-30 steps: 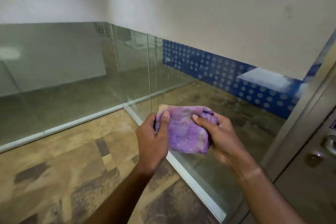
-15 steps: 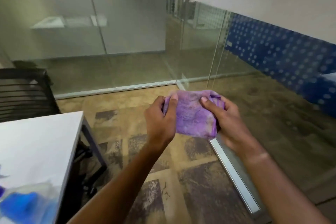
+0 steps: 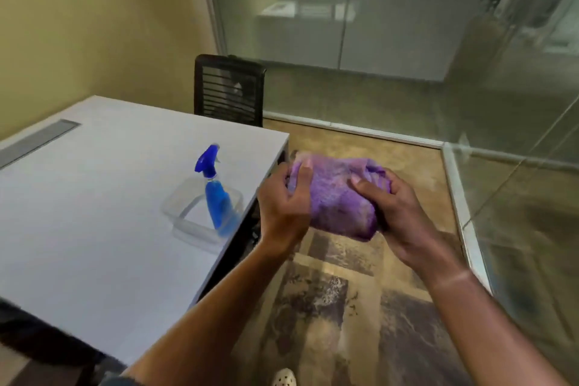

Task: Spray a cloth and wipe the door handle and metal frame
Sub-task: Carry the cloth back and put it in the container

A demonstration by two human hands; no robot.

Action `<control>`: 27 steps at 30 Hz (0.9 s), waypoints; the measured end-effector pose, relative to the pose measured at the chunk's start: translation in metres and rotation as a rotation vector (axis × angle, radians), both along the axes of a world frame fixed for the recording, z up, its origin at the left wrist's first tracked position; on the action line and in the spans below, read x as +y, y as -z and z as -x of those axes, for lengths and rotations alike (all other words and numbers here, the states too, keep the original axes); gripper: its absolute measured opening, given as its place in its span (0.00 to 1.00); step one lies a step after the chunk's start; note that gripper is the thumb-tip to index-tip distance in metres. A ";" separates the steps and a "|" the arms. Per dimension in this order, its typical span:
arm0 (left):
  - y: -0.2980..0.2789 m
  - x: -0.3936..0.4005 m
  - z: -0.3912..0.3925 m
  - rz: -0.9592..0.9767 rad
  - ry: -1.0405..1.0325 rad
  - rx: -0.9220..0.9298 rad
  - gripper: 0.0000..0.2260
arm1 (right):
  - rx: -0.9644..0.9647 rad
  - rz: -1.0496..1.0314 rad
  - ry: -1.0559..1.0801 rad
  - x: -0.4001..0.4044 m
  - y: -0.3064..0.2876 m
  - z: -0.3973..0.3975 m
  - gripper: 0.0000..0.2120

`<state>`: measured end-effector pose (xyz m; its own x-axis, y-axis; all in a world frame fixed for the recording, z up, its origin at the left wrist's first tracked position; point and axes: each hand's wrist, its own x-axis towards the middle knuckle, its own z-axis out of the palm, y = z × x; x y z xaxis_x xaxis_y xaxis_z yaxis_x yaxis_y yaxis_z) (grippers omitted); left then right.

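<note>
We hold the bunched purple microfibre cloth (image 3: 340, 197) between both hands, out over the patterned brown carpet floor (image 3: 329, 307) just off the corner of the pale grey worktop (image 3: 94, 213). Our left hand (image 3: 282, 207) grips the cloth's left end, thumb laid over the top and fingers (image 3: 302, 172) curled shut around the fabric; our right hand (image 3: 398, 213) cups the right end, its fingers likewise clamped on the cloth with the thumb pressing across the front. The blue plastic trigger spray bottle (image 3: 216, 188) stands in a clear shallow plastic tray (image 3: 191, 222) near the worktop's edge, just beside our left hand but untouched. A black mesh-backed chair (image 3: 228, 88) sits beyond the worktop, against the glass partition wall (image 3: 376, 41) that runs round to our right. Neither the door handle nor the metal frame shows here, so we cannot tell whether any of it has been wiped. We also cannot tell whether the cloth is damp. Judging from the bottle standing free and both hands busy with the cloth, we take ourselves to be at the spraying stage: one hand must let go, pick up the bottle and wet the cloth, and the wiping of handle and frame seems to lie ahead.
</note>
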<state>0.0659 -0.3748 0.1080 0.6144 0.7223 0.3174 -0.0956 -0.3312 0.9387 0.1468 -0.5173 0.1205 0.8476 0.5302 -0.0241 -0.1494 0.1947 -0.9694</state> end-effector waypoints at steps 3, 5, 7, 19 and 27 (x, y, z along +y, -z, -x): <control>0.004 0.019 0.037 0.008 -0.067 -0.018 0.14 | -0.014 0.085 -0.094 0.025 0.005 0.023 0.25; 0.006 0.030 0.058 0.012 -0.103 -0.018 0.14 | -0.040 0.107 -0.130 0.041 0.006 0.036 0.25; 0.008 0.044 0.078 0.021 -0.156 -0.017 0.14 | -0.054 0.108 -0.158 0.060 0.005 0.051 0.25; 0.044 0.159 0.188 0.183 -0.300 0.171 0.14 | -0.033 0.229 -0.136 0.198 0.043 0.138 0.16; 0.070 0.226 0.215 0.267 -0.230 0.256 0.05 | -0.103 0.391 -0.084 0.269 0.074 0.161 0.11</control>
